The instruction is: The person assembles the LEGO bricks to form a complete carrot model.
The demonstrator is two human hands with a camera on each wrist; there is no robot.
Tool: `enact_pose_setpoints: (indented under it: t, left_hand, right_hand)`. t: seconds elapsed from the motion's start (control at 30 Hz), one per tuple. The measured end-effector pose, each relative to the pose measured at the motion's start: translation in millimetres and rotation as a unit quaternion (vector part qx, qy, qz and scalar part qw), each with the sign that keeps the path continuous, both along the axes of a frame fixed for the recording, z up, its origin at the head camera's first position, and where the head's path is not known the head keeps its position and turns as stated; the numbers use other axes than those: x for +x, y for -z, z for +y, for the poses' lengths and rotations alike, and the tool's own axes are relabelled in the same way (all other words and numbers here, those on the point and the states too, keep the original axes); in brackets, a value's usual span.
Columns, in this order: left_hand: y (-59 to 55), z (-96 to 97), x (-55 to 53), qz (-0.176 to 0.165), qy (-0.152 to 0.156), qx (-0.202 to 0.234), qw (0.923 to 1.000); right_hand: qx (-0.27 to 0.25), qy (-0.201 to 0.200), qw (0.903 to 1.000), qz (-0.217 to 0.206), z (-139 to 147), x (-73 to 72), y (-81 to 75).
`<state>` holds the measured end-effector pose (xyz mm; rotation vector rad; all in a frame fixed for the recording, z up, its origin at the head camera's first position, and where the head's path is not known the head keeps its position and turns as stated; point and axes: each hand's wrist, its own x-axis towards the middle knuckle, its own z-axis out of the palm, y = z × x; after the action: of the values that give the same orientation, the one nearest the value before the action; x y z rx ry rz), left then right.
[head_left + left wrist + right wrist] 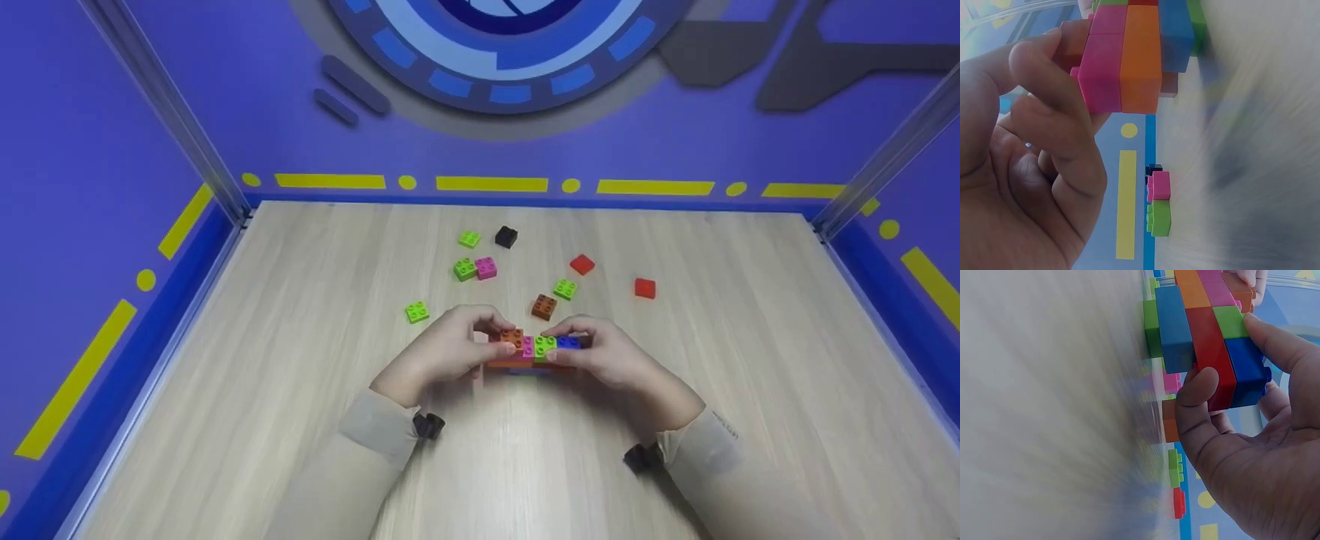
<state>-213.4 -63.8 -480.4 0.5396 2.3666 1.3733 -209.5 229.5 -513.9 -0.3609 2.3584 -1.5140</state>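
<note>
Between the two hands is a built structure of toy building bricks, close over the wooden table. Its top row shows a brown brick (pixel 513 338), a pink brick (pixel 528 347), a lime green brick (pixel 545 346) and a dark blue brick (pixel 569 343). Below them run an orange brick (pixel 1140 62) and a red brick (pixel 1211 354), with a lighter blue brick (pixel 1175 329) and green one (pixel 1152 326) further down. My left hand (pixel 448 346) pinches the brown brick at the left end, thumb in front. My right hand (pixel 616 355) grips the structure's right end, thumb on the lime brick.
Loose bricks lie beyond the hands: a brown one (pixel 544 306), a black one (pixel 506 237), a pink one (pixel 486 268), two red ones (pixel 645 288) (pixel 582 264) and several green ones (pixel 417 312). Blue-purple panels (pixel 247 135) wall the table's back and sides.
</note>
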Motion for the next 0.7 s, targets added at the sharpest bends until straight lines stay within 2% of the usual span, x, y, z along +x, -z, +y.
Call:
enact_pose_setpoints:
  t: [0.13,0.33,0.47,0.6,0.7]
  left_hand:
    - [-0.3,0.1,-1.0,0.018,0.002,-0.01,0.9998]
    - [7.6,-4.8,-4.4,0.016,0.017,-0.003,0.9997]
    - [15.5,-8.1,-6.2,-0.023,0.02,0.011,0.9995]
    - [22.0,-7.1,-8.1,-0.07,0.024,0.044,0.9963]
    - [25.2,-4.5,-9.2,-0.073,0.027,0.059,0.9952]
  right_hand:
    - [-0.001,-0.002,1.0,-0.006,0.8,-0.1,-0.3]
    - [-0.002,-0.001,0.9999,-0.014,-0.4,-1.1,2.0]
    - [-0.004,-0.008,0.9997,-0.023,-2.0,-1.1,2.1]
    - [0.015,-0.004,0.9999,-0.007,-0.9,-1.3,1.2]
    - [0.026,-0.004,0.9996,0.008,1.7,-0.9,1.2]
